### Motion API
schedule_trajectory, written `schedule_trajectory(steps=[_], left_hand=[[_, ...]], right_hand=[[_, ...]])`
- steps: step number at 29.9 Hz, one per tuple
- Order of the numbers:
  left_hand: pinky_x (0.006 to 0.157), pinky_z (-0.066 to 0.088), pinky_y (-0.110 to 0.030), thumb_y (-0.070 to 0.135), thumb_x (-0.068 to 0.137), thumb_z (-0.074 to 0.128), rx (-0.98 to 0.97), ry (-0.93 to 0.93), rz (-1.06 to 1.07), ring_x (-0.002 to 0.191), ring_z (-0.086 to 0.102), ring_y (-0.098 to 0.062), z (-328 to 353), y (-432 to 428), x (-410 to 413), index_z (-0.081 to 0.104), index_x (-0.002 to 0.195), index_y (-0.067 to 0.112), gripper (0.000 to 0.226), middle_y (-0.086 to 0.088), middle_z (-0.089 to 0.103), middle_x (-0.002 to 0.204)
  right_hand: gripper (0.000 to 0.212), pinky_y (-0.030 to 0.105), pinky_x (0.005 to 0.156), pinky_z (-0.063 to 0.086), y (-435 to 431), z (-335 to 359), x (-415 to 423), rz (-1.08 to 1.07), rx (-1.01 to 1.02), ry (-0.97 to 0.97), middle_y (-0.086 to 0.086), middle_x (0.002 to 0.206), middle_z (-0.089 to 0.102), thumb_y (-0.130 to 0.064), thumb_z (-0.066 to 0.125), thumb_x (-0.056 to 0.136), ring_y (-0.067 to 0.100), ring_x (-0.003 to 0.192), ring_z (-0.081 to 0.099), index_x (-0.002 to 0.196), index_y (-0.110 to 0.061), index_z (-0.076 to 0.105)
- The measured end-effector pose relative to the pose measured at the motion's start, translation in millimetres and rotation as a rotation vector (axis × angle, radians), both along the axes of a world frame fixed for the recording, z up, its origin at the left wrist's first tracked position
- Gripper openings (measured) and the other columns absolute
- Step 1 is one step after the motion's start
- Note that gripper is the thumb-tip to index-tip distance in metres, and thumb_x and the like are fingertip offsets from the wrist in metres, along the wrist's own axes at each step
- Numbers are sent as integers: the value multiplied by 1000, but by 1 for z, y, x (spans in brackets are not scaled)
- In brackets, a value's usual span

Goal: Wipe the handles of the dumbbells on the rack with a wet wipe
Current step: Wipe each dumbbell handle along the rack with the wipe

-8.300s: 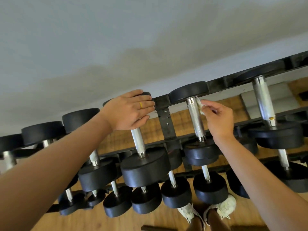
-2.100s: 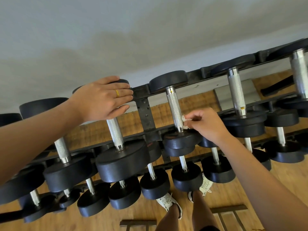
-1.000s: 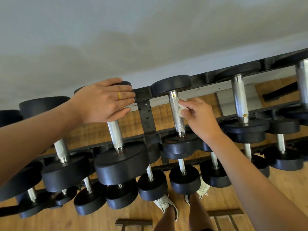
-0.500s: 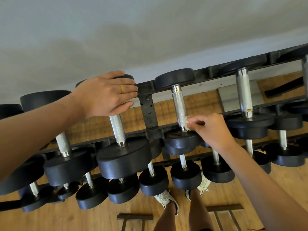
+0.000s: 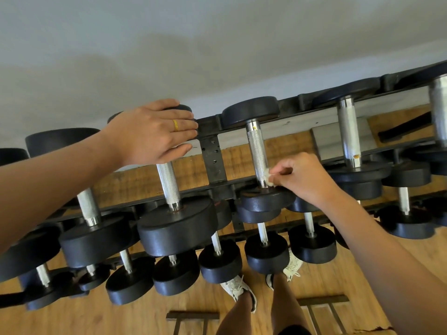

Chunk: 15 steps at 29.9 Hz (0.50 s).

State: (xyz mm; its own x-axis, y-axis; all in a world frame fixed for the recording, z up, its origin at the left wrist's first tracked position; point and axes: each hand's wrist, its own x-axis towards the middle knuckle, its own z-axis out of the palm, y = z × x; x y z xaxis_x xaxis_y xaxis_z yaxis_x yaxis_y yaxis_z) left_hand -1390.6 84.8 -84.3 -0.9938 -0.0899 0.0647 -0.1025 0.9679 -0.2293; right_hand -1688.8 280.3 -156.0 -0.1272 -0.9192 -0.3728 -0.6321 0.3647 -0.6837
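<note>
Slippage is the main worry. The wet wipe is only a small wad pinched at the fingertips of the right hand. The knurled handle it rubs looks rough enough to snag it and pull it loose. It would then drop between the rails of the rack toward the floor.

Coverage is a second risk. The wad touches only the right flank of the handle at its near end, just above the near head. The far stretch and the hidden left side could be missed unless the hand works round the bar. Knuckles could also scrape on that head, since the hand sits almost against it. A heavy lean by the left hand might roll the neighbouring dumbbell on its rails, with the person's shoes below.

The right hand's fingers are curled, thumb and forefinger nipped together on the wipe and pressing it to the bar. It does not wrap the handle.

The left hand lies palm down with fingers straight over the far head of the dumbbell to the left, resting rather than gripping. A yellow ring shows on one finger. The two hands are well apart, with the rack's upright bracket between them.
</note>
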Motion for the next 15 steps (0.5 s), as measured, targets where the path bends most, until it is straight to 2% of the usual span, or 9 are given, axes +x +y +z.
schedule_trajectory(steps=[2,5,8,11,15], left_hand=[[116,39,-48,33,107,50,-5,1,-4,127,63,-30,-1,0,0,75,120,6,39,-12,72,125],[117,38,-48,33,107,50,-3,-1,-3,127,63,-30,-2,0,0,74,121,6,39,-12,72,126],[115,40,-48,32,106,50,-2,4,-2,126,64,-30,-1,1,-1,75,120,6,39,-12,73,124],[116,39,-48,33,107,48,-8,-2,3,126,64,-30,-1,0,0,75,121,6,40,-13,73,124],[118,37,-47,33,108,45,-2,-5,13,127,63,-30,-3,-1,0,73,123,6,42,-13,72,124]], right_hand=[[16,13,91,46,-3,3,2,-31,-74,2,-12,97,74,-19,79,85,-7,90,64,100,-21,77],[24,21,86,56,-16,9,10,-209,-280,-48,-6,105,74,-16,75,87,0,89,69,110,-15,75],[27,18,85,56,-39,12,23,-284,-414,-22,-7,109,72,-17,72,90,1,90,69,117,-14,72],[22,28,89,58,-57,7,32,-306,-492,59,0,108,74,-17,70,92,7,93,70,113,-13,73],[16,34,84,59,-56,-1,32,-261,-508,169,3,100,74,-15,71,91,11,86,69,106,-12,76]])
